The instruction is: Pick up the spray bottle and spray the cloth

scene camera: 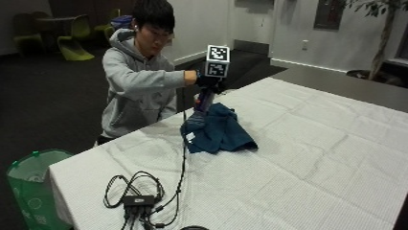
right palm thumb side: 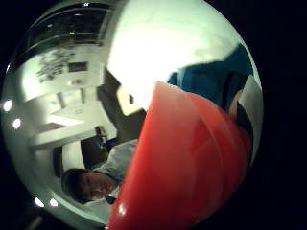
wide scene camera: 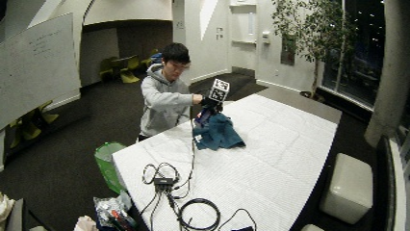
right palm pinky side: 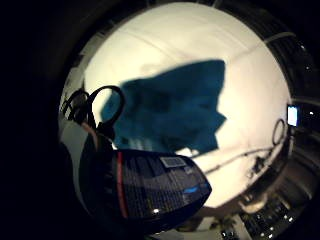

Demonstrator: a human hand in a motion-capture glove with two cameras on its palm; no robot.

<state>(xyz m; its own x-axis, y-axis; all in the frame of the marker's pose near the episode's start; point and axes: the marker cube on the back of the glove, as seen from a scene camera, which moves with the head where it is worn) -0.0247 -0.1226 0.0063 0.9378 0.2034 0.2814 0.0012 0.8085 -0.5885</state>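
Gripped the bottle [scene camera: 204, 101] near its top, with the gloved right hand [scene camera: 207, 80] curled round it. Kept it about upright and lifted over the edge of the cloth [scene camera: 223, 130] nearest the person, probably so that the spray would fall on the fabric and not on the table [scene camera: 306, 158]. Could not tell from the outside view whether its base was fully free of the folds. In the little finger side palm view, showed its dark labelled body [right palm pinky side: 155, 187] close to the palm, with the cloth [right palm pinky side: 175, 110] lying further off on the white surface, so judged as lifted. In the thumb side palm view, filled much of the picture with a red part [right palm thumb side: 187, 163], probably the spray head. Could not make out the nozzle's direction.

Left the cloth crumpled in a heap, not spread flat, near the person's side of the table, within easy reach.

Counted one bottle, one blue cloth, one gloved hand. Further out, counted one small hub with several looped cables [scene camera: 137, 196] near the table's end, well apart from the cloth, and one green bin [scene camera: 28, 184] on the floor beside the table.
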